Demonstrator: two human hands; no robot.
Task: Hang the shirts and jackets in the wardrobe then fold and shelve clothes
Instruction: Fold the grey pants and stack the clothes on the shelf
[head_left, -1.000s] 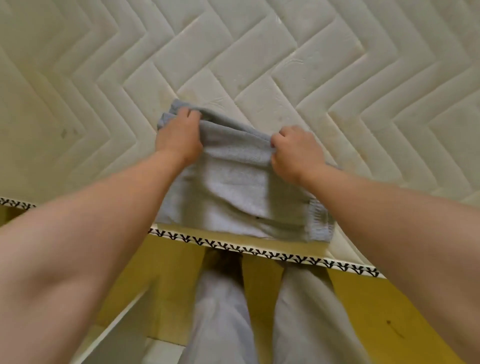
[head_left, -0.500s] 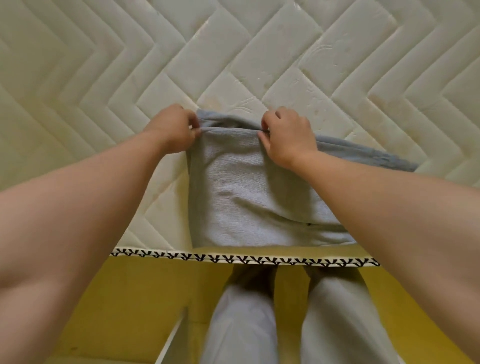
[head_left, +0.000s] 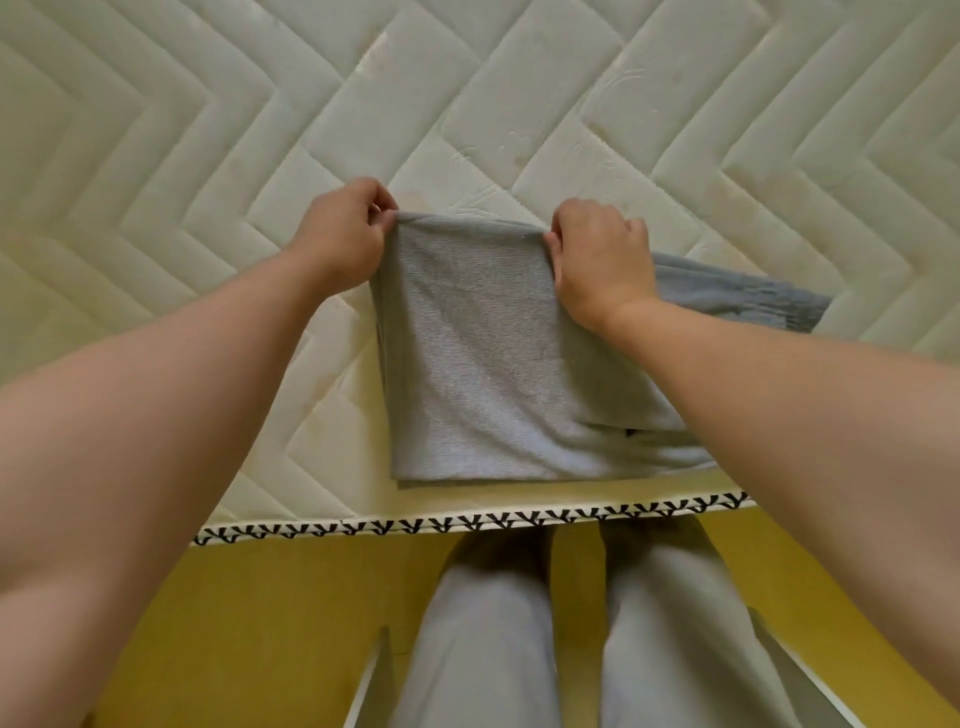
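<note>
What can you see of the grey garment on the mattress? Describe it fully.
The grey garment is soft knit fabric, folded into a rectangle with layered edges at the near side. It lies on the quilted mattress, close to its patterned edge. A gathered band pokes out to the right, past the right forearm. The left hand and right hand each pinch a far corner.
</note>
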